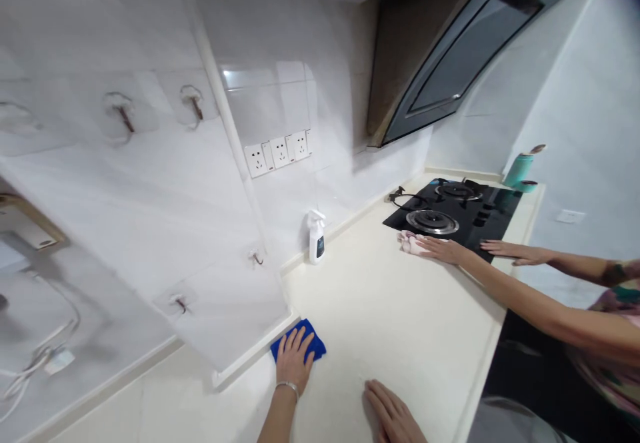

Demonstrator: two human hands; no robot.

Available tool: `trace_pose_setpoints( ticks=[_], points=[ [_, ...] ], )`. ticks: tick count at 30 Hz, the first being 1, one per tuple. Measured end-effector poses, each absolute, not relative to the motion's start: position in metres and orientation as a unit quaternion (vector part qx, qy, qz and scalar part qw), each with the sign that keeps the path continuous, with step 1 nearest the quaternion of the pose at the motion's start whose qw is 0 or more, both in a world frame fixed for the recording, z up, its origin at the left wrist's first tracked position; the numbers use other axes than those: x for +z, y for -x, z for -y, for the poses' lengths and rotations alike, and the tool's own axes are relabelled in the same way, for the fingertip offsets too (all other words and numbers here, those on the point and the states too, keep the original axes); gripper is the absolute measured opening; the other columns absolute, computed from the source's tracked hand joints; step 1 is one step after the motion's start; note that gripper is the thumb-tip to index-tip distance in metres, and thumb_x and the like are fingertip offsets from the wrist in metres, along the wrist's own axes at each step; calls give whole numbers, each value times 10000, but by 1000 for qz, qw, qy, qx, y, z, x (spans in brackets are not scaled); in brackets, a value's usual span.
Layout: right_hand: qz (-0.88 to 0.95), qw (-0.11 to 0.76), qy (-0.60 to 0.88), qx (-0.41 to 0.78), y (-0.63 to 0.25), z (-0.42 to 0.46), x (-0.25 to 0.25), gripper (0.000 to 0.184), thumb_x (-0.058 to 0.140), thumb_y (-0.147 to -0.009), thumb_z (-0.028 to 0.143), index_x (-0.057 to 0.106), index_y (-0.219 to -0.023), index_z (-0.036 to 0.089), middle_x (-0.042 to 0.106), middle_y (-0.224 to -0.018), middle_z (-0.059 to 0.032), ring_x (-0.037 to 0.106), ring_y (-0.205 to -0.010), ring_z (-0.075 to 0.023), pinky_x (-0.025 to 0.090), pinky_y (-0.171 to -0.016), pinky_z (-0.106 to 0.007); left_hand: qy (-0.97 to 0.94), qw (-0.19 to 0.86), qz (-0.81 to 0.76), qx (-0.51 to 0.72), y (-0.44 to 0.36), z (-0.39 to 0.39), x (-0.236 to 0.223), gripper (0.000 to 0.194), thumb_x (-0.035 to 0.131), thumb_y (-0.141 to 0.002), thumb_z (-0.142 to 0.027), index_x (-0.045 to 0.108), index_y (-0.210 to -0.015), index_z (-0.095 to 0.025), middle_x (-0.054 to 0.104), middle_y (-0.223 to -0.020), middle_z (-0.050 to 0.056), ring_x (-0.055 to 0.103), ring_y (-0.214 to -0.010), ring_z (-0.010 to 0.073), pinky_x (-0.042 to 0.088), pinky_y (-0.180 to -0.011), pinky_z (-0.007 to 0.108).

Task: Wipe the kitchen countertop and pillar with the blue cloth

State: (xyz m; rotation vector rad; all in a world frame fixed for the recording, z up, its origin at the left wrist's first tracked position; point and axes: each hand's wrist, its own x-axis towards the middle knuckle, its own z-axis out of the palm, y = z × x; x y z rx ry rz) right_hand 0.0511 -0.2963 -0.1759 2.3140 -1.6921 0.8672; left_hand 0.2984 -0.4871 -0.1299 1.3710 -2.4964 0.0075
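Observation:
My left hand (294, 366), with a bracelet at its wrist, presses a blue cloth (317, 346) onto the white countertop (390, 310). Its fingers are spread over the fabric, which lies against the raised edge at the wall corner. Farther right, my right hand (393, 411) rests on the bare counter with its fingers stretched out and nothing held; its lower part runs out of view. Beyond the blue cloth, a white spray bottle (317, 238) with a dark label stands upright by the wall.
A co-worker at the right has one hand (445, 250) on a pale pink cloth (411, 242) beside the black gas hob (470, 210). Their other hand (515, 251) lies near the hob's edge. A range hood (450, 63) overhangs; a green bottle (519, 168) stands behind.

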Motion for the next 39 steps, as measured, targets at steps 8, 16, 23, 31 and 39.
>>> trace_pose_setpoints(
  ticks=[8, 16, 23, 31, 39],
  points=[
    [579, 54, -756, 300, -49, 294, -196, 645, 429, -861, 133, 369, -1500, 200, 388, -1547, -99, 444, -1361, -249, 461, -1081, -416, -530, 154, 833, -32, -309, 452, -130, 531, 484, -927, -392, 393, -1450, -411, 402, -1559, -26, 358, -1439, 240, 305, -1197, 537],
    [585, 35, -749, 308, -50, 292, -197, 586, 425, -901, 184, 382, -1484, 207, 411, -1530, -96, 423, -1376, -273, 474, -1071, -446, -576, 143, 805, 26, -414, 406, -118, 505, 449, -941, -370, 417, -1445, -379, 451, -1528, 12, 401, -1415, 246, 350, -1170, 519],
    [566, 46, -763, 308, -46, 293, -203, 591, 418, -917, 214, 345, -1503, 214, 453, -1499, -89, 481, -1324, -257, 482, -1048, -422, -712, 141, 684, 76, -476, 321, -137, 510, 403, -937, -405, 432, -1444, -360, 440, -1532, 3, 394, -1419, 262, 331, -1177, 540],
    [562, 32, -765, 312, -43, 291, -207, 570, 415, -920, 252, 370, -1485, 192, 468, -1483, -105, 474, -1327, -277, 445, -1079, -461, -761, 137, 627, 94, -483, 308, -135, 515, 337, -954, -394, 423, -1455, -306, 434, -1534, 43, 392, -1418, 270, 305, -1171, 560],
    [556, 31, -772, 307, -39, 289, -211, 585, 424, -920, 273, 347, -1495, 191, 457, -1489, -113, 481, -1323, -292, 456, -1075, -481, -752, 115, 646, 56, -518, 377, -114, 494, 358, -954, -362, 438, -1441, -332, 408, -1551, 15, 357, -1437, 259, 271, -1188, 550]
  ],
)
